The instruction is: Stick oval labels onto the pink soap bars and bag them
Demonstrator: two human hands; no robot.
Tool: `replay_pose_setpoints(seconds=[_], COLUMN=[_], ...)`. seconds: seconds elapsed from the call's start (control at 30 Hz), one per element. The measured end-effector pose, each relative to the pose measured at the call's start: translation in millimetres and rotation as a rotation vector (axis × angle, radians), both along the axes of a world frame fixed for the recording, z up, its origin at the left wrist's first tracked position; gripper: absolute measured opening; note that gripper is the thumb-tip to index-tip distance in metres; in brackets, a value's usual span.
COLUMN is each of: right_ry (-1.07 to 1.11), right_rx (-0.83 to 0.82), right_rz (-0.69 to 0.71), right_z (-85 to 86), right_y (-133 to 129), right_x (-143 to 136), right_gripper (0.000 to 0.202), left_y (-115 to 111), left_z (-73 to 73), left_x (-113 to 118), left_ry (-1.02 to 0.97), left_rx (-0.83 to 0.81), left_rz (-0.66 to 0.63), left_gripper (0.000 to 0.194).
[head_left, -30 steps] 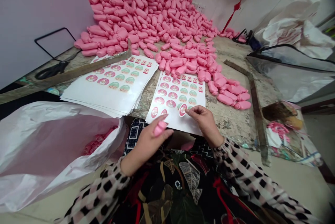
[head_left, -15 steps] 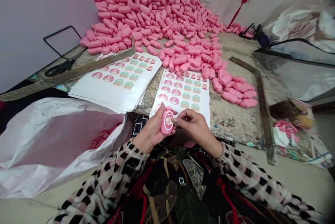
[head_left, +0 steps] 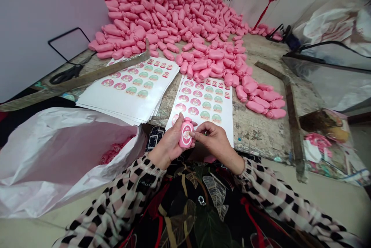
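Note:
A small pink bottle (head_left: 186, 133) with an oval pink and white label on its front stands upright in my left hand (head_left: 170, 141), whose fingers wrap round it. My right hand (head_left: 216, 141) is at the bottle's right side, thumb and forefinger pinched together at the label's edge; whatever lies between those fingertips is too small to make out. Just beyond both hands lies a sheet of round pink and green stickers (head_left: 199, 105). To its left is a stack of similar sheets (head_left: 127, 101).
A large heap of pink bottles (head_left: 174, 12) covers the table's back. Wooden strips (head_left: 87, 76) lie at left and another strip (head_left: 292, 116) at right. Black scissors (head_left: 68, 74) rest at left. An open white sack (head_left: 58, 155) holding labelled bottles is at lower left.
Both hands keep almost the same place. The right fingertips remain at the label, and the bottle has turned very slightly. The whole view has shifted a little.

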State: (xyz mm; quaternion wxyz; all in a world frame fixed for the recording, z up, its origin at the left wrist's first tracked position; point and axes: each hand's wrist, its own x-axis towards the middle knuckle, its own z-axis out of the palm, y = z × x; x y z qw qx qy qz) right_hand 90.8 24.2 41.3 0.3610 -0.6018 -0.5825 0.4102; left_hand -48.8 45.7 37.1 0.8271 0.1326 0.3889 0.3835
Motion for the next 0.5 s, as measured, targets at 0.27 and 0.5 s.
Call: replay_pose_setpoints(seconds=[0.27, 0.5], right_ry=[-0.149, -0.511], right_rx=[0.013, 0.195], right_rz=[0.039, 0.074], right_z=[0.0, 21.9], right_y=[-6.0, -6.4], right_x=[4.1, 18.1], right_gripper=[0.023, 0.026], left_y=[-5.8, -10.2], left_z=[3.9, 6.3], left_x=[-11.9, -23.1], left_ry=[0.049, 0.054], left_rx=[0.179, 0.260], left_rz=[-0.268, -0.381], left_gripper=[0.043, 0.054])
